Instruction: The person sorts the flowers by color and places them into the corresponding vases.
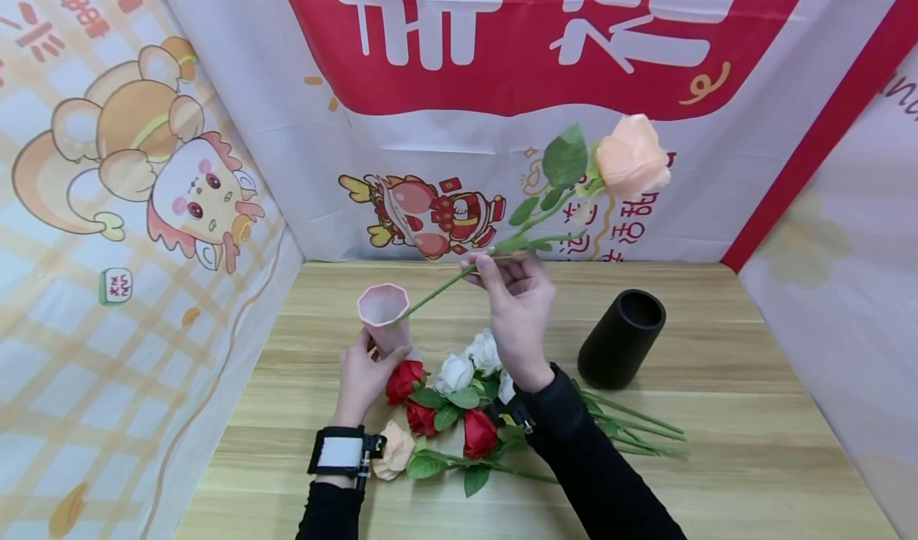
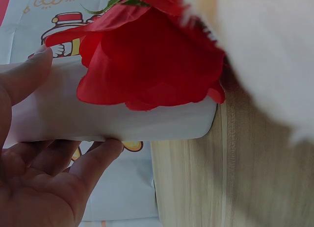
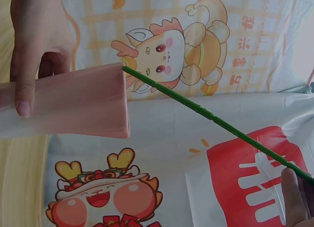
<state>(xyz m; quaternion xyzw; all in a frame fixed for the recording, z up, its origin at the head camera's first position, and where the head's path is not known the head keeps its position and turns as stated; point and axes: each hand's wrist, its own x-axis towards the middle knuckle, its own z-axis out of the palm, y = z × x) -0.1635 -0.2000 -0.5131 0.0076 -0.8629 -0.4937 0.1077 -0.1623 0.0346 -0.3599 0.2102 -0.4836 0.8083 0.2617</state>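
Observation:
My left hand (image 1: 364, 374) grips the pink and white vase (image 1: 393, 334), thumb on one side and fingers on the other. In my right hand (image 1: 522, 309) the green stem (image 1: 446, 287) of a peach rose (image 1: 633, 158) is pinched, its bloom up and to the right. The stem's lower end is at the vase's mouth; in the right wrist view the stem tip (image 3: 128, 70) meets the rim of the vase (image 3: 78, 102). A red rose (image 2: 147, 60) hides part of the vase in the left wrist view.
On the wooden table (image 1: 746, 397) lie red roses (image 1: 479, 433), white roses (image 1: 455, 374) and another peach rose (image 1: 393, 451), under and beside my arms. A black vase (image 1: 621, 339) stands at the right. Printed cloth (image 1: 287, 142) hangs behind and at the left.

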